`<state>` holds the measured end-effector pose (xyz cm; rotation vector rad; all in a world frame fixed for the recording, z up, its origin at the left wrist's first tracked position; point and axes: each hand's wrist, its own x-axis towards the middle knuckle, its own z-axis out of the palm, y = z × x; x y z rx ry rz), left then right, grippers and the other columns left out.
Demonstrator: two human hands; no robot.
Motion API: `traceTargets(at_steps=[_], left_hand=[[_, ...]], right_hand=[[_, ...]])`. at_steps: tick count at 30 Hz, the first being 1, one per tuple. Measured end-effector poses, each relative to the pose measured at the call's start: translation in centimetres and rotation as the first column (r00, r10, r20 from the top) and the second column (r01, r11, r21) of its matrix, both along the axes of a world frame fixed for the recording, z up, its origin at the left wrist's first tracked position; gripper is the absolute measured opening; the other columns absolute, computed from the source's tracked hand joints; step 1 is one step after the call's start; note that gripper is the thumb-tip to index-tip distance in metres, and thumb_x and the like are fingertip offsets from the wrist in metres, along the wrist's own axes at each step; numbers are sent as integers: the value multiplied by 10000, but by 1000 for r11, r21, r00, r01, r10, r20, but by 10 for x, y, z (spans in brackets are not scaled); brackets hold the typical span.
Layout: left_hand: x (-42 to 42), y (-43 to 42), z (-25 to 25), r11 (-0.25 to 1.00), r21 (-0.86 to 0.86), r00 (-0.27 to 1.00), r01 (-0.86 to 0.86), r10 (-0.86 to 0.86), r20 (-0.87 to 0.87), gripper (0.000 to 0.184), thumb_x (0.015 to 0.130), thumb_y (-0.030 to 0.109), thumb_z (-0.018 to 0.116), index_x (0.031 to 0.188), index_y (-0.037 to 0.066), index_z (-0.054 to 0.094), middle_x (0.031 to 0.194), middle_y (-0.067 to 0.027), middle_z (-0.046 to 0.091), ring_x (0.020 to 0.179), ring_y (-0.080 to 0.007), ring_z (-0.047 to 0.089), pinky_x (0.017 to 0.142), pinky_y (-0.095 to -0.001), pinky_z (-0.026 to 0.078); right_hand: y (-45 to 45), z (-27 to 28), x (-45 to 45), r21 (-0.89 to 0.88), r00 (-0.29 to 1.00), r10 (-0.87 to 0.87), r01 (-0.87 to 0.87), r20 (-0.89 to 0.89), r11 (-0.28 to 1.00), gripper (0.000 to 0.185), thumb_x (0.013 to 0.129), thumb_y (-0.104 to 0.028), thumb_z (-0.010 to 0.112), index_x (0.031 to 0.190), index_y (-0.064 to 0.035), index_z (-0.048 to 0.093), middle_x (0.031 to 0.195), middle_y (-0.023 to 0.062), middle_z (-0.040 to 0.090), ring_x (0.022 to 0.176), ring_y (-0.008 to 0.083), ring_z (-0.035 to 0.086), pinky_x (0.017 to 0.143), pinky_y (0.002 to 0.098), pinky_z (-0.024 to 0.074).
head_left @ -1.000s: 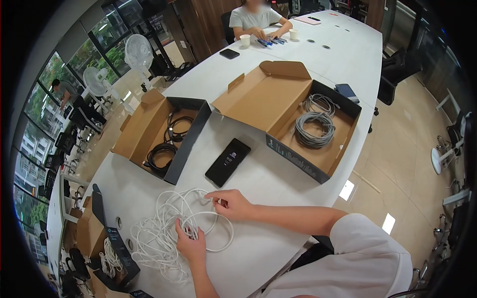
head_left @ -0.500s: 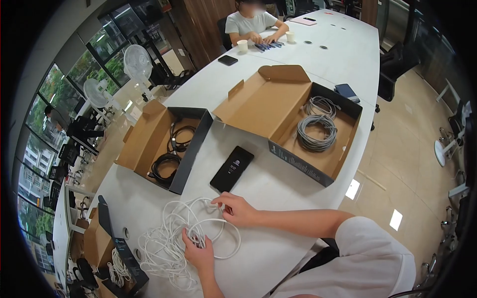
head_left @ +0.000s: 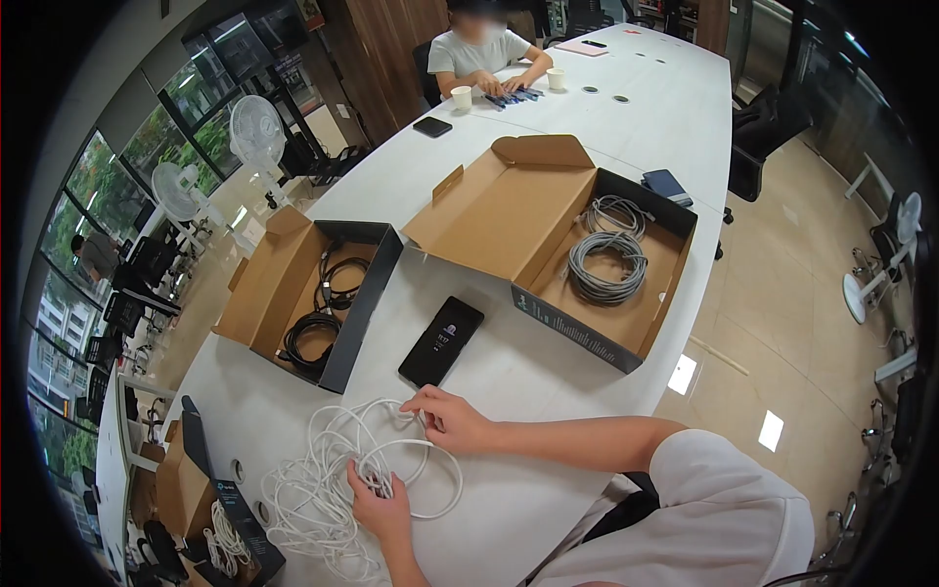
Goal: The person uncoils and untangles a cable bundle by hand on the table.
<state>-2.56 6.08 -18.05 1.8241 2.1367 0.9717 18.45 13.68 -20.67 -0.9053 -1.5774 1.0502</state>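
A loose, tangled heap of white cable (head_left: 318, 494) lies on the table between and beneath my hands. My left hand (head_left: 380, 504) is closed around several loops of it, thumb and fingers curled over the strands. My right hand (head_left: 455, 419) pinches a strand of the same cable near the top of the tangle. One wide loop hangs out to the right below my right hand. A black phone (head_left: 441, 342) with a lit screen lies just beyond my right hand.
Open cardboard boxes stand around: one with black cables (head_left: 311, 340), one with coiled grey cables (head_left: 606, 267), one with white cable (head_left: 227, 540) at lower left. A person (head_left: 479, 54) sits across with pens (head_left: 514, 97) and paper cups (head_left: 462, 98). A dark notebook (head_left: 667, 187) lies behind the grey-cable box.
The view has shifted slightly, so everything sits a little further left. Both hands keep their hold on the white cable, with little visible movement.
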Motion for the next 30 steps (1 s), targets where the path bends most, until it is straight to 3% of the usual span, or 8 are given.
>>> traceTargets(at_steps=[3, 18, 30], left_hand=[[-3, -1, -5, 1000, -4, 1000, -2, 2, 20, 761, 737, 138, 760, 1438, 90, 470, 934, -198, 719, 802, -399, 703, 719, -474, 540], [-6, -1, -13, 999, 52, 998, -10, 7, 66, 747, 737, 110, 759, 1425, 46, 475, 1031, -215, 712, 836, -382, 708, 752, -442, 553], [-8, -4, -15, 997, 74, 997, -2, -4, 77, 747, 728, 116, 762, 1417, 37, 484, 1063, -243, 704, 861, -398, 709, 742, -443, 558]], right_hand=[[0, -1, -1, -11, 1000, -4, 4, 1, 1000, 500, 801, 86, 567, 1266, -83, 638, 1101, 67, 564, 707, 131, 557, 657, 264, 476], [-1, 1, 1, -4, 999, -28, 29, 34, 1000, 508, 792, 90, 584, 1268, -82, 629, 1122, 79, 569, 738, 154, 599, 658, 272, 503], [-1, 0, 1, 8, 998, -34, 34, 60, 999, 543, 772, 115, 529, 1271, -80, 619, 1122, 85, 560, 730, 179, 572, 648, 277, 486]])
